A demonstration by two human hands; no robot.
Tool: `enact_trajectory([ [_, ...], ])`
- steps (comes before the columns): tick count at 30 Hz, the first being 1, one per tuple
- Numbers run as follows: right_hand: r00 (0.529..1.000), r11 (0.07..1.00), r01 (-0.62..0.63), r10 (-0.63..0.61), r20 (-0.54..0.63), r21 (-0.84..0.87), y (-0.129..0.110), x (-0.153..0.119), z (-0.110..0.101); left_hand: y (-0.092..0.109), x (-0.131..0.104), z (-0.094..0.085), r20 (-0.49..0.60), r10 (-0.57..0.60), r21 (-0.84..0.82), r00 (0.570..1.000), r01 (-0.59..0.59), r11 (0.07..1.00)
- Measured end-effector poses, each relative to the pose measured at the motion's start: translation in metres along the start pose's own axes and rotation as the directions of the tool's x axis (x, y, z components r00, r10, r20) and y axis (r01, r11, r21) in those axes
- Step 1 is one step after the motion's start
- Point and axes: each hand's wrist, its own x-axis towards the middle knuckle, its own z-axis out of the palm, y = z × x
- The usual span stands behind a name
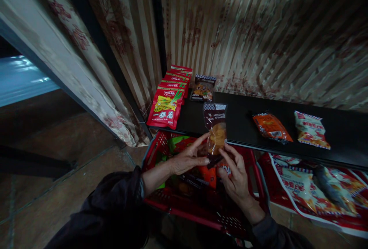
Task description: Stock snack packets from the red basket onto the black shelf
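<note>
- Holding a brown snack packet [217,132] upright between the left hand [183,161] and the right hand [238,182], above a red basket [195,218] and in front of a black shelf [238,115].
- Grasping the packet's left edge in the left grip, with thumb and finger spread along it.
- Grasping the same packet in the right grip, low on its right side, with a fingertip on the front.
- Showing yellow-orange contents through the packet's clear window, below a checkered top band.
- Lined up overlapping at the shelf's left end: red packets [166,107].
- Standing just beside them, with a matching checkered top: a dark packet [202,88].
- Lying farther right on the shelf: an orange packet [272,127] and a white-and-red packet [312,129].
- Lying in the basket, beneath the hands: green packaging [178,142] and orange packaging [209,177].
- Filled with more white-and-red packets [299,187], below the shelf at right: a red-and-white container [319,224].
- Hanging behind the shelf: a patterned curtain [224,49].
</note>
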Motion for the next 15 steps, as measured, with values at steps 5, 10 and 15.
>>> enact_trajectory([
  [5,0.999,0.999,0.022,-0.024,0.033,0.037,-0.007,-0.003,0.002,0.005,0.0,0.008,0.078,0.052,0.083,0.996,-0.058,0.995],
  [10,0.999,0.992,-0.025,0.03,-0.04,0.124,-0.006,-0.008,0.009,0.003,-0.004,0.009,0.12,-0.017,0.258,0.993,-0.015,0.966],
  [15,0.941,0.924,-0.25,0.302,-0.15,0.291,-0.002,-0.022,0.01,0.001,-0.006,0.007,0.09,0.027,0.542,0.996,-0.071,0.837],
])
